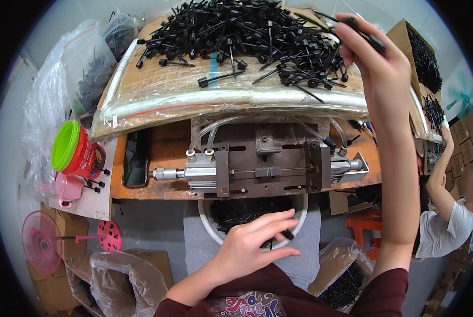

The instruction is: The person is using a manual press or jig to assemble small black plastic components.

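Note:
My right hand [376, 55] is raised at the upper right, beside a heap of black plastic pieces with thin stems and knobbed ends [236, 29]. Its fingers are closed on a few black stemmed pieces [371, 36]. Over a white round basket [207, 224] in my lap hovers my left hand [255, 238], fingers and thumb stretched apart. Many black pieces [247, 208] fill that basket, and one dark piece [287, 234] shows just beneath the left fingers. Between the heap and the basket sits a metal fixture [268, 174] with a cylinder on each side.
Clear hoses [215, 124] run into the fixture. A dark phone [136, 158] lies on the orange bench [119, 179]. To the left are a red bucket [86, 153], a pink cup [68, 187] and a pink fan [41, 243]. Another person [447, 222] works at the right.

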`<state>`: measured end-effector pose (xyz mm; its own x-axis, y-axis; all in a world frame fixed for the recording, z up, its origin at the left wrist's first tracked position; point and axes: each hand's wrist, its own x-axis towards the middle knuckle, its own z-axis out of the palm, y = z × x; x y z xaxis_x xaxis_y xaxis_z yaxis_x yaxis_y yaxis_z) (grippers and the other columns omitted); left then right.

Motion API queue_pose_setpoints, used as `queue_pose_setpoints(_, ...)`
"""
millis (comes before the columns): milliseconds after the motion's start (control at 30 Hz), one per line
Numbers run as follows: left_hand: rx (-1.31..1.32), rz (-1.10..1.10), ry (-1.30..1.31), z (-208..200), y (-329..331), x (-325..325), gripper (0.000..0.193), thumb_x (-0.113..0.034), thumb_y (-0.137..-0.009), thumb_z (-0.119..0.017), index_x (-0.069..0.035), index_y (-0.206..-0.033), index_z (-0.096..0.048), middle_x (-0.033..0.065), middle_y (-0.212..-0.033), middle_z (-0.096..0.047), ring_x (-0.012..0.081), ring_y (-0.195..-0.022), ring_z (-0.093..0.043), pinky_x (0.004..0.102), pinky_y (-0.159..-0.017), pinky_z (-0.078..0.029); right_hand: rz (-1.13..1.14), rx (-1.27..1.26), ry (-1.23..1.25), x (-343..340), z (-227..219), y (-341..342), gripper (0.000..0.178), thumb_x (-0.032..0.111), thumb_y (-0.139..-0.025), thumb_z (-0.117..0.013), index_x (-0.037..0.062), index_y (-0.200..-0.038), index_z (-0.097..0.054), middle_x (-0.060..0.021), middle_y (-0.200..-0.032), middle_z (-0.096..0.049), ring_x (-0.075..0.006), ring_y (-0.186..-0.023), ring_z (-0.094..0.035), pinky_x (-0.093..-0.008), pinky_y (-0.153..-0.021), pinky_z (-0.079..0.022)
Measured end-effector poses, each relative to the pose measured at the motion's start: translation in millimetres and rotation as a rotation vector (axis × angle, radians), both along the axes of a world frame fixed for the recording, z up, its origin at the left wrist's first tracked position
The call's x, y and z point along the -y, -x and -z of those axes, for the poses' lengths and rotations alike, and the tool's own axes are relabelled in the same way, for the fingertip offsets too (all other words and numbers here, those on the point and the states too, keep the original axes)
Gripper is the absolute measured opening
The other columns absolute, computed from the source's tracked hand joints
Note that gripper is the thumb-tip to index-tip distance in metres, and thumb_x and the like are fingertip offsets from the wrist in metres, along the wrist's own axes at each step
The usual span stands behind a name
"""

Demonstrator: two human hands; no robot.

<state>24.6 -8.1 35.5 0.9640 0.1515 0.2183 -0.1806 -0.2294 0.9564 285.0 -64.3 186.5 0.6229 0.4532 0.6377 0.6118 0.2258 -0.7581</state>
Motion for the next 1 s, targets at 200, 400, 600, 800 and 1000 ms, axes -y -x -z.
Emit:
queue_pose_setpoints(200, -0.049, 0.254, 1.020, 6.8, -9.8, 0.4, 0.082, -0.061, -0.105, -0.015, 0.003, -0.155, -0.023, 0.0191, -0.153, -0.041, 0.0248, -0.138, -0.043, 0.0430, -0.117, -0.031, -0.055, 0.665, 0.275, 41.0, 68.7, 95.9, 0.037, -0.007, -0.071, -0.072, 0.0006, -0.106, -0.073, -0.0125, -0.099, -0.067, -0.0249, -0.086, -0.066, -0.0329, -0.072, -0.053)
queue_pose_setpoints(400, -0.233, 0.140, 1.277, -11.4, -19.7, 4.5, 0.076, -0.059, -0.105, -0.016, -0.001, -0.151, -0.033, 0.0162, -0.144, -0.050, 0.0256, -0.132, -0.049, 0.0398, -0.113, -0.036, -0.094, 0.891, 0.331, 67.0, 143.2, 131.9, 0.045, 0.008, -0.066, -0.068, -0.0054, -0.108, -0.071, -0.0169, -0.109, -0.066, -0.0250, -0.082, -0.065, -0.0340, -0.071, -0.056)
queue_pose_setpoints(600, -0.275, -0.054, 1.212, -1.4, -17.7, 5.5, 0.057, -0.043, -0.110, -0.026, -0.003, -0.146, -0.043, 0.0122, -0.128, -0.061, 0.0193, -0.120, -0.057, 0.0343, -0.105, -0.045, -0.164, 0.708, 0.424, 71.8, 147.3, 142.2, 0.045, 0.009, -0.071, -0.073, -0.0057, -0.113, -0.069, -0.0197, -0.118, -0.066, -0.0294, -0.100, -0.068, -0.0400, -0.084, -0.057)
queue_pose_setpoints(800, -0.292, -0.130, 1.147, 12.2, -12.8, 8.3, 0.052, -0.040, -0.108, -0.041, -0.004, -0.146, -0.046, 0.0084, -0.126, -0.062, 0.0140, -0.116, -0.058, 0.0299, -0.100, -0.045, -0.287, 0.548, 0.538, 83.7, 142.0, 142.9, 0.055, 0.008, -0.071, -0.080, -0.0066, -0.121, -0.064, -0.0205, -0.126, -0.063, -0.0340, -0.110, -0.065, -0.0453, -0.094, -0.053)
queue_pose_setpoints(1000, -0.287, -0.166, 1.139, 11.2, -13.3, 10.0, 0.053, -0.041, -0.108, -0.041, -0.004, -0.145, -0.047, 0.0074, -0.130, -0.057, 0.0129, -0.121, -0.054, 0.0300, -0.102, -0.043, -0.347, 0.280, 0.538, 87.5, 131.5, 146.1, 0.051, 0.008, -0.070, -0.083, -0.0068, -0.117, -0.065, -0.0203, -0.125, -0.063, -0.0353, -0.110, -0.065, -0.0447, -0.094, -0.053)
